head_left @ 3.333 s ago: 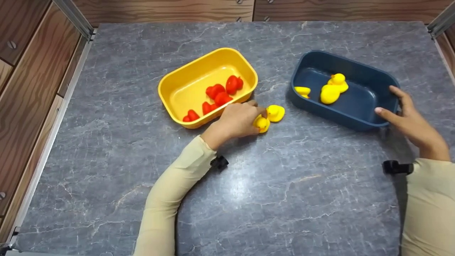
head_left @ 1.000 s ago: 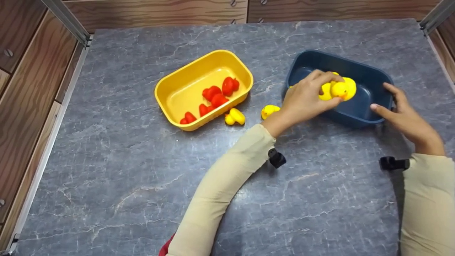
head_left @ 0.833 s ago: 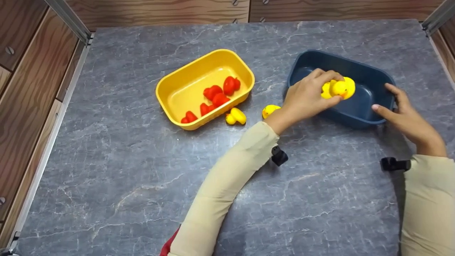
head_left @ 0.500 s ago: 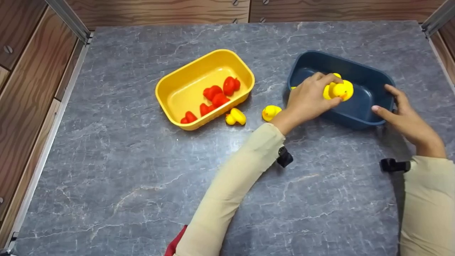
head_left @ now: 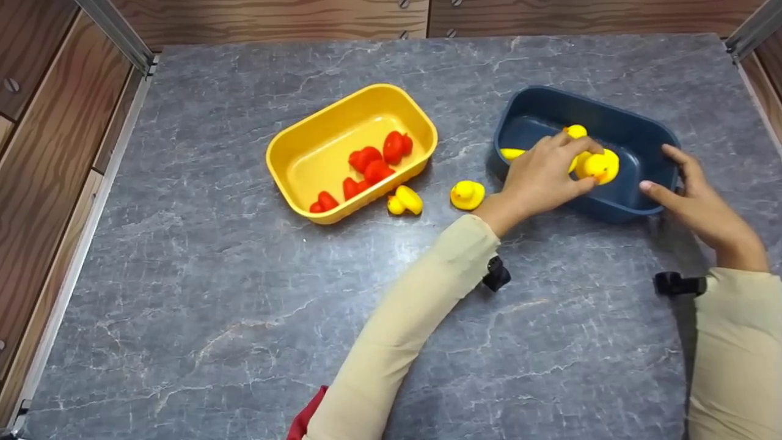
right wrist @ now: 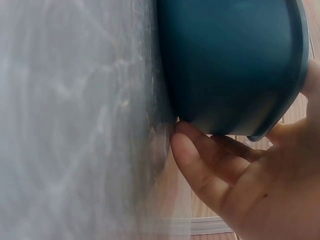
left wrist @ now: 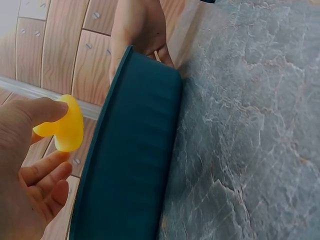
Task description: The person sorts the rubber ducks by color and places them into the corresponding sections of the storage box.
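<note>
My left hand (head_left: 547,174) is over the dark blue tub and pinches a yellow rubber duck (head_left: 600,166) between thumb and fingers. In the left wrist view this duck (left wrist: 69,125) shows above the tub's rim. My right hand (head_left: 712,205) grips the right end of the blue tub (head_left: 617,211), thumb over the rim; in the right wrist view its other fingers (right wrist: 200,170) lie against the outer wall near the table. Inside the tub, one duck's head (head_left: 575,131) shows behind my left fingers, and another duck (head_left: 512,154) lies at the left end, partly covered.
A yellow tub (head_left: 317,128) stands to the left, with several small red toys (head_left: 366,159) in it. One yellow duck (head_left: 405,200) lies on its side by that tub's front wall; another duck (head_left: 467,195) sits upright between the tubs on the grey marbled table (head_left: 244,275).
My left hand took a duck from beside the yellow tub and carried it right to the blue tub. Lately it has moved slightly right and toward me. The right hand keeps its grip.
</note>
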The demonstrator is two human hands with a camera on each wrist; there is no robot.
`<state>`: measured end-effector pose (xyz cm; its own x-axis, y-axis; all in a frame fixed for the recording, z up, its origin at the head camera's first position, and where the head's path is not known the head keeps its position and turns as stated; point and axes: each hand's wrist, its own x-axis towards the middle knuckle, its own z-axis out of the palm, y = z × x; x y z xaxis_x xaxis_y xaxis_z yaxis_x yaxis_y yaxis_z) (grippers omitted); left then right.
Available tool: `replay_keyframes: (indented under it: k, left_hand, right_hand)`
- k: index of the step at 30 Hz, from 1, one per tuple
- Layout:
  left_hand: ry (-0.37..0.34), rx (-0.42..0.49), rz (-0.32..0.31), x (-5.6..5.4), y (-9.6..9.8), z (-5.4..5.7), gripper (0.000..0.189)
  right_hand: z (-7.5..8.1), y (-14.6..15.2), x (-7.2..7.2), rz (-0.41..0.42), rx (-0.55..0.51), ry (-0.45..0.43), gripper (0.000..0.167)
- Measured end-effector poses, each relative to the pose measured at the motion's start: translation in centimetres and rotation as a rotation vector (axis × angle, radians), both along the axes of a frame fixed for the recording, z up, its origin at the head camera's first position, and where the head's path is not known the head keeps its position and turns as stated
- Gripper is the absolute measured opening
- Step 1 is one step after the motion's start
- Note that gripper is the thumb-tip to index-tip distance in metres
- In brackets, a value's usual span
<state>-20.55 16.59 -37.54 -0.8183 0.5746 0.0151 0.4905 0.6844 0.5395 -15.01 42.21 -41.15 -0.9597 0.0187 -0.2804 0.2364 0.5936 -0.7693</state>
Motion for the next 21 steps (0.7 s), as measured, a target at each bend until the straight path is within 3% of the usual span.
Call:
replay_keyframes:
  k: [11,21]
  left_hand:
    - [0.052,-0.017,-0.063,-0.2,-1.8,0.4,0.053]
    - [-0.022,0.104,-0.096,0.1,-5.2,1.1,0.058]
  right_hand:
    - [0.2,-0.2,-0.1,0.004,-0.013,-0.003,0.079]
    - [0.1,-0.4,-0.3,-0.017,-0.010,-0.031,0.084]
